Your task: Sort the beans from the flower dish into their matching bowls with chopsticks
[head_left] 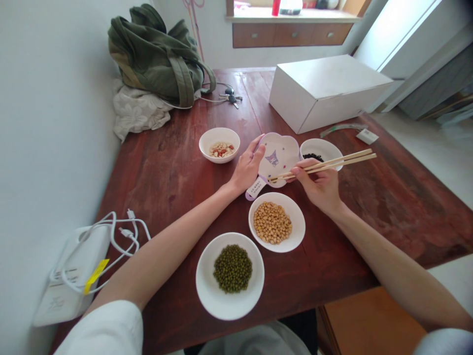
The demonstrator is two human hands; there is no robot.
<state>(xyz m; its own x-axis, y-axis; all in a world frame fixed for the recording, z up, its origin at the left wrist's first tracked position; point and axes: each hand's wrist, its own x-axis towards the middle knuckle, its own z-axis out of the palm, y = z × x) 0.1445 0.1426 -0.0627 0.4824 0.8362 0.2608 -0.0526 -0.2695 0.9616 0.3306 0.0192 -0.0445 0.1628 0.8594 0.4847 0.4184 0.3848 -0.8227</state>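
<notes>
My left hand (247, 167) grips the left rim of a white flower-shaped dish (283, 150) with a purple cartoon print and tilts it up off the wooden table (166, 162). My right hand (320, 185) is closed on a pair of wooden chopsticks (332, 162); their tips rest inside the dish near its lower edge. A small label tag (255, 188) hangs below the dish. In front of my hands a white bowl of yellow soybeans (276, 223) sits on the table. A white bowl of green mung beans (230, 275) is nearer to me.
A bowl of peanuts (219, 145) sits left of the dish, a bowl of black beans (320, 150) right of it. Behind are a white cardboard box (325, 91), a green bag (158, 56) on cloth and keys (231, 97). A white device with cables (79, 266) sits at the near left edge.
</notes>
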